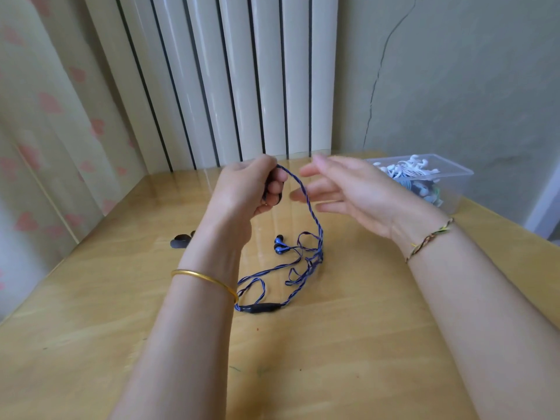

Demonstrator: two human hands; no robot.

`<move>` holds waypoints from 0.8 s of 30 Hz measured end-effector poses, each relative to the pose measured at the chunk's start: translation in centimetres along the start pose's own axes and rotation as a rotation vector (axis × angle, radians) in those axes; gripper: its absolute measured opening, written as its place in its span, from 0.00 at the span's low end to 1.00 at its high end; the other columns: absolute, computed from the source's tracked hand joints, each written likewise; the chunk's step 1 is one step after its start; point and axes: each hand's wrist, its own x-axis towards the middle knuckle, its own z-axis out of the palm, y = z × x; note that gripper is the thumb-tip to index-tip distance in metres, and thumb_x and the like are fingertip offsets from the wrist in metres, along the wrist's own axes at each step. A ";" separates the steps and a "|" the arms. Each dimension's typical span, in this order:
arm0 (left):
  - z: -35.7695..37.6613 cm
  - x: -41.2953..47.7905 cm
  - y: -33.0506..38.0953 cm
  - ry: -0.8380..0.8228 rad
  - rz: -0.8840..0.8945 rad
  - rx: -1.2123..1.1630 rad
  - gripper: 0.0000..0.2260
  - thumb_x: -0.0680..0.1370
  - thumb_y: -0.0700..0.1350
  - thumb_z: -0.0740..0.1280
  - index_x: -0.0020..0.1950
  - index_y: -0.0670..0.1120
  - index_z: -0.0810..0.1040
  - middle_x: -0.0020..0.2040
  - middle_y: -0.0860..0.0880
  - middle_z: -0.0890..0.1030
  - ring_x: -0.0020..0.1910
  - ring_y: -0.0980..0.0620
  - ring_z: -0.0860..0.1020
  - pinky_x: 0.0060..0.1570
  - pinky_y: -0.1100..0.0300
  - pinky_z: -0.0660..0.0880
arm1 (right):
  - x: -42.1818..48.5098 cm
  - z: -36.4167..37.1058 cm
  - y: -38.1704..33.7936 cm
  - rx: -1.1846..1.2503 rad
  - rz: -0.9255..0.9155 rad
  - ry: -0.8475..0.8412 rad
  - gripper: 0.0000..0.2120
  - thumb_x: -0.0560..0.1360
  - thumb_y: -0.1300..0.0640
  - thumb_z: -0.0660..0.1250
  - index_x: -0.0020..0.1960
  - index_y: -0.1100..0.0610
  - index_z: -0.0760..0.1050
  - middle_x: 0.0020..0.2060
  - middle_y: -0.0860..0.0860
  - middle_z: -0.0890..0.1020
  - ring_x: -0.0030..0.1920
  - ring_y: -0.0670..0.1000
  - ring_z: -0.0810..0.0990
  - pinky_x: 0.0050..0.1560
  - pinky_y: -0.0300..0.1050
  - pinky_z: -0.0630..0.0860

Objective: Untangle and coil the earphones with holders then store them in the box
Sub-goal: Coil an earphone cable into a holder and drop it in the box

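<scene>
Head view, only one. Wooden table (348,344), glossy top, set against a white ribbed radiator (242,80) and a pale wall.

Clear plastic box (454,180) sits at the far right of the table, near the wall, no lid on it. Inside: a heap of white earphones (406,168) with cable wound up, plus some darker and greenish pieces lower down in the box, too small to tell apart.

Left hand (251,189) is raised above the table, fist closed around one end of the blue-and-black braided earphone cable (312,219). Cable leaves the top of the fist, arcs over and drops down to the table, where the rest lies in loose tangled loops. Blue earbuds (280,245) lie on the table just beside the loops, below the hands. Black inline remote (263,308) lies on the table at the near end of the cable, just beside the left forearm.

Right hand (348,192) is raised, fingers spread and open, holding nothing, just beside the hanging cable; blurred, contact unclear.

Gold bangle (209,281) on left wrist, woven thread bracelet (430,237) on right wrist. Small black holders (180,240) lie on the table left of the left arm, well apart from the box.
</scene>
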 end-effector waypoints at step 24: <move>0.5 0.9 -2.1 0.179 0.417 0.384 0.10 0.81 0.43 0.59 0.47 0.47 0.79 0.43 0.53 0.81 0.47 0.54 0.79 0.46 0.63 0.72 | -2.0 -0.7 -1.6 -0.240 0.003 -0.388 0.09 0.79 0.59 0.60 0.47 0.60 0.78 0.27 0.51 0.73 0.21 0.48 0.71 0.26 0.41 0.75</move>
